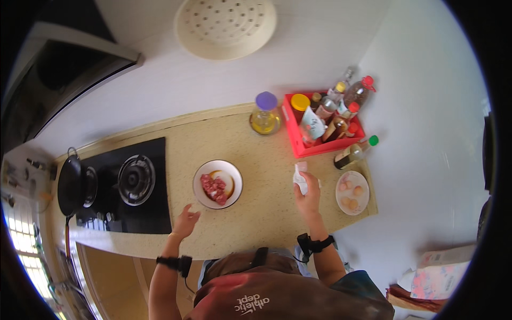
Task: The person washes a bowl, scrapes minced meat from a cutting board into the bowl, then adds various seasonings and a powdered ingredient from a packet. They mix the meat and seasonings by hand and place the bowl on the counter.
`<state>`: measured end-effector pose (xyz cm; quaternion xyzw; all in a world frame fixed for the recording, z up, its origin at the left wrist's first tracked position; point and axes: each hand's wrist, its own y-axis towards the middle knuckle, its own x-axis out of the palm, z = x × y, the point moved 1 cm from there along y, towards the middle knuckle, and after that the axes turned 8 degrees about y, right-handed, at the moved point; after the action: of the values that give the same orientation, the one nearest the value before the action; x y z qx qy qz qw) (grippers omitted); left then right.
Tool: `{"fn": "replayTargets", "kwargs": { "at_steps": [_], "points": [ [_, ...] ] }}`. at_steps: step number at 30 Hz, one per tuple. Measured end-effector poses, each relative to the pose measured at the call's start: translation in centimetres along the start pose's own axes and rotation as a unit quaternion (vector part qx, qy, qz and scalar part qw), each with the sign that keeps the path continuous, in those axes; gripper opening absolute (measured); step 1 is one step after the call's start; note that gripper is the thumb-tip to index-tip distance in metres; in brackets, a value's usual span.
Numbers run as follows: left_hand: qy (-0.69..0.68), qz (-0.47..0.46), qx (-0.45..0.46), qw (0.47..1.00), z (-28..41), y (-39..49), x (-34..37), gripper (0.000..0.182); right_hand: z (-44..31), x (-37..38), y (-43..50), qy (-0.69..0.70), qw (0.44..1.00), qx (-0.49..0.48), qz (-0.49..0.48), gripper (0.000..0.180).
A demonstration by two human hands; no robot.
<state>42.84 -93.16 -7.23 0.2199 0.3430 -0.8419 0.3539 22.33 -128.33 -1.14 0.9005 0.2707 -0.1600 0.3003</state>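
Observation:
My right hand (309, 196) holds a small white packet (300, 179) between thumb and fingers, over the counter. My left hand (186, 221) has its fingers apart and holds nothing; it is just below and left of a white bowl (236, 190). Raw minced meat (215, 189) lies in the bowl beside a dark brown liquid, with a little white matter on the meat. To the right of my right hand, a white plate (352, 209) carries several eggs (358, 190). Each wrist wears a black strap device.
A red box (297, 144) of bottles and jars stands at the back right, beside an oil jug (265, 120) with a purple lid. A green-capped bottle (354, 155) is near the plate. At left are a gas hob (160, 216) and a black wok (69, 186).

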Motion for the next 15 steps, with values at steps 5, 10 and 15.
{"fn": "replayTargets", "kwargs": {
  "at_steps": [5, 10, 15],
  "points": [
    [-0.282, -0.083, -0.154, 0.943, -0.3, 4.8, 2.3, 0.058, -1.5, 1.0, -1.3, 0.004, 0.999, -0.008, -0.047, 0.04],
    [-0.337, -0.028, -0.091, 0.937, -0.2, 7.0, 3.5, 0.062, -2.4, 1.1, -2.9, -0.017, 0.996, -0.038, -0.076, 0.043],
    [-0.283, -0.021, -0.038, 0.958, -0.9, 7.6, 3.2, 0.064, -3.4, 0.5, -3.6, -0.027, 0.997, -0.01, -0.077, 0.043]
  ]
}}
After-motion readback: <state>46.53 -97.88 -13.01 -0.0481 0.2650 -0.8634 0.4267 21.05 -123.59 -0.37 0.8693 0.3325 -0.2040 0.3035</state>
